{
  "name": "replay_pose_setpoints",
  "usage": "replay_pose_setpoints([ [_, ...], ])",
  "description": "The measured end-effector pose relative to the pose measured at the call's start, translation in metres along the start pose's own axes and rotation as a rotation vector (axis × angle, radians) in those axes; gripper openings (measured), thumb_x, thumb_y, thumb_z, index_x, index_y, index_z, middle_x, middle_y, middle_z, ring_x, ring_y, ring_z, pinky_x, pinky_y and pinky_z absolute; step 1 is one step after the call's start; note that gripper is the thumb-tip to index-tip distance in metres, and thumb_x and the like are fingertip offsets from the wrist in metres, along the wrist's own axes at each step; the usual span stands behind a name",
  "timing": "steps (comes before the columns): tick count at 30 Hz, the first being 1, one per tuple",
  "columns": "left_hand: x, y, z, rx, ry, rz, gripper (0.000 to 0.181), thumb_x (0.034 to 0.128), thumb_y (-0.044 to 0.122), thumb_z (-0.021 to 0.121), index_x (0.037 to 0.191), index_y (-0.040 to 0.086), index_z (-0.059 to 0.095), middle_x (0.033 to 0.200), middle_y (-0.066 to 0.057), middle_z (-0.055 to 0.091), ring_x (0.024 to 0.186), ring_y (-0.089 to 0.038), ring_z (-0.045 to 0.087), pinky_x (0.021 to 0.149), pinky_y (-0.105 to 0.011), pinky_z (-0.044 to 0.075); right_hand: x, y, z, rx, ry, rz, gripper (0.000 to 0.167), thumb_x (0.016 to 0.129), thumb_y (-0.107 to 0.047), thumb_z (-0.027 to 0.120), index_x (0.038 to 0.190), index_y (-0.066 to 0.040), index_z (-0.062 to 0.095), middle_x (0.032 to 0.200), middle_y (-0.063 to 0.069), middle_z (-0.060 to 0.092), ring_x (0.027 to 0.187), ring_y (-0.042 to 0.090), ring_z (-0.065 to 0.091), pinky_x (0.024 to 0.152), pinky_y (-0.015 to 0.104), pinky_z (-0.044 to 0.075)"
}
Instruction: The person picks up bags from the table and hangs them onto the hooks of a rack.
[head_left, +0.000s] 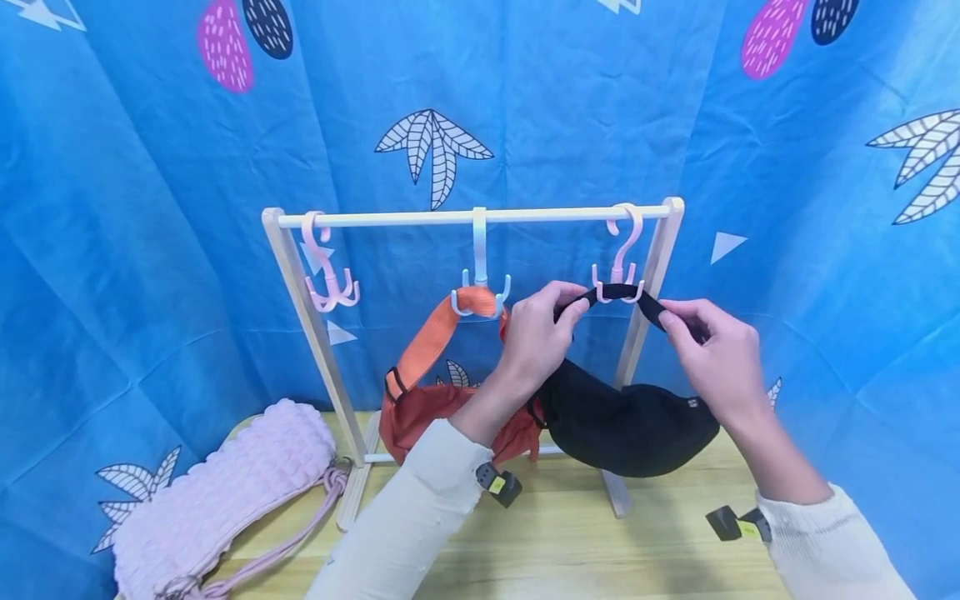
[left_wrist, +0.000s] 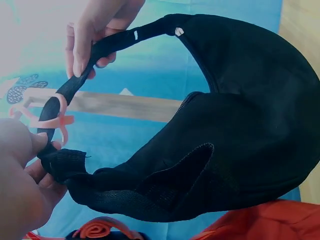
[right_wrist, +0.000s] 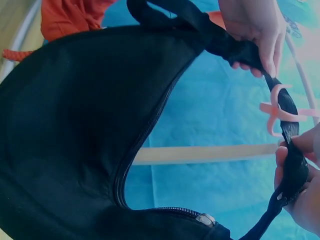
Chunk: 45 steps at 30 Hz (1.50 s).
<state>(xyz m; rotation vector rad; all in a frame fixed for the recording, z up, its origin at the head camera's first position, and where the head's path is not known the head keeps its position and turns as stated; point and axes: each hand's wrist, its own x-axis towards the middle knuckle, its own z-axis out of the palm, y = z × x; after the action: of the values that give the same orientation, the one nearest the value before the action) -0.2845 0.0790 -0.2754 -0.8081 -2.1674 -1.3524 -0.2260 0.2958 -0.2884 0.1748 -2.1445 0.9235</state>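
Observation:
A black bag point(head_left: 633, 425) hangs below its strap point(head_left: 618, 291), which lies across the prongs of the right pink hook point(head_left: 618, 271). My left hand point(head_left: 536, 333) pinches the strap just left of the hook, and my right hand point(head_left: 716, 358) pinches it on the other side. In the left wrist view the strap point(left_wrist: 52, 107) passes through the hook's prongs point(left_wrist: 62, 120) between both hands. The right wrist view has the bag point(right_wrist: 85, 120) with its zipper edge facing the hook point(right_wrist: 275, 111).
An orange bag point(head_left: 427, 358) hangs from the middle blue hook point(head_left: 480, 258), beside the black bag. The left pink hook point(head_left: 330, 279) holds nothing. A wooden rack point(head_left: 390, 218) carries the hooks. A fluffy pink bag point(head_left: 232, 492) lies on the table point(head_left: 555, 550) at left.

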Motion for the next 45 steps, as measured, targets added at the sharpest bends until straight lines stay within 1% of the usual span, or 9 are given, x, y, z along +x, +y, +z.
replay_pose_setpoints([
  [2,-0.002,-0.002,0.001,-0.017,0.004,0.006,0.03,0.1032,0.02,0.065,0.13,0.007,0.069,0.121,-0.008,0.077,0.093,-0.016,0.071,0.079,-0.017,0.059,-0.004,0.0,0.003,0.017,-0.002,0.004,0.03,0.103,-0.023,0.065,0.128,-0.008,0.073,0.108,0.02,0.077,0.081,-0.016,0.059,0.063,0.007,0.047],
  [5,-0.005,-0.004,0.003,-0.043,0.02,0.003,0.032,0.1026,0.022,0.066,0.131,0.007,0.07,0.121,-0.008,0.077,0.092,-0.016,0.073,0.077,-0.016,0.059,-0.01,0.0,0.007,0.028,0.003,0.006,0.031,0.104,-0.024,0.064,0.13,-0.01,0.073,0.113,0.018,0.077,0.085,-0.018,0.058,0.069,0.004,0.048],
  [10,-0.012,-0.009,0.005,-0.085,0.046,-0.026,0.033,0.1021,0.024,0.067,0.132,0.011,0.071,0.126,-0.005,0.077,0.106,-0.017,0.076,0.083,-0.017,0.059,-0.018,0.0,0.014,0.027,0.018,0.026,0.032,0.103,-0.028,0.064,0.129,-0.01,0.073,0.115,0.015,0.077,0.089,-0.016,0.057,0.076,0.002,0.047],
  [17,-0.024,-0.016,0.007,-0.102,0.106,0.0,0.034,0.1037,0.024,0.065,0.134,0.01,0.07,0.128,-0.007,0.076,0.112,-0.02,0.076,0.091,-0.023,0.06,-0.027,0.0,0.021,0.059,0.044,0.095,0.031,0.102,-0.03,0.067,0.124,-0.011,0.076,0.117,0.012,0.077,0.095,-0.014,0.057,0.08,0.002,0.046],
  [22,-0.032,-0.021,0.008,-0.092,0.123,0.001,0.034,0.104,0.024,0.064,0.134,0.009,0.07,0.13,-0.008,0.075,0.115,-0.021,0.075,0.095,-0.03,0.06,-0.032,0.003,0.022,0.073,0.064,0.109,0.028,0.1,-0.027,0.07,0.124,-0.014,0.077,0.119,0.012,0.077,0.097,-0.016,0.056,0.083,0.002,0.045],
  [26,-0.038,-0.026,0.008,-0.092,0.11,-0.013,0.033,0.1036,0.022,0.065,0.134,0.009,0.071,0.128,-0.009,0.076,0.114,-0.022,0.075,0.095,-0.035,0.061,-0.038,0.003,0.023,0.058,0.077,0.098,0.029,0.1,-0.026,0.071,0.125,-0.014,0.077,0.119,0.012,0.077,0.097,-0.016,0.056,0.083,0.001,0.044],
  [30,-0.043,-0.032,0.008,-0.082,0.116,-0.013,0.032,0.1034,0.021,0.065,0.132,0.009,0.071,0.125,-0.008,0.077,0.111,-0.021,0.076,0.093,-0.03,0.061,-0.043,0.001,0.024,0.04,0.08,0.076,0.03,0.099,-0.023,0.071,0.127,-0.013,0.075,0.12,0.012,0.077,0.097,-0.019,0.054,0.082,-0.001,0.043],
  [39,-0.054,-0.038,0.007,-0.059,0.125,0.024,0.03,0.1022,0.017,0.066,0.131,0.008,0.072,0.126,-0.009,0.076,0.113,-0.021,0.075,0.097,-0.027,0.059,-0.051,-0.001,0.023,0.014,0.106,0.009,0.034,0.097,-0.013,0.073,0.132,-0.01,0.072,0.122,0.015,0.076,0.097,-0.024,0.051,0.085,-0.003,0.04],
  [45,-0.061,-0.04,0.004,-0.008,0.153,0.063,0.031,0.1,0.01,0.068,0.131,0.007,0.072,0.129,-0.01,0.075,0.114,-0.022,0.075,0.096,-0.028,0.06,-0.057,0.001,0.022,-0.018,0.099,-0.022,0.041,0.095,-0.007,0.073,0.136,-0.01,0.069,0.126,0.017,0.073,0.1,-0.024,0.048,0.089,-0.004,0.038],
])
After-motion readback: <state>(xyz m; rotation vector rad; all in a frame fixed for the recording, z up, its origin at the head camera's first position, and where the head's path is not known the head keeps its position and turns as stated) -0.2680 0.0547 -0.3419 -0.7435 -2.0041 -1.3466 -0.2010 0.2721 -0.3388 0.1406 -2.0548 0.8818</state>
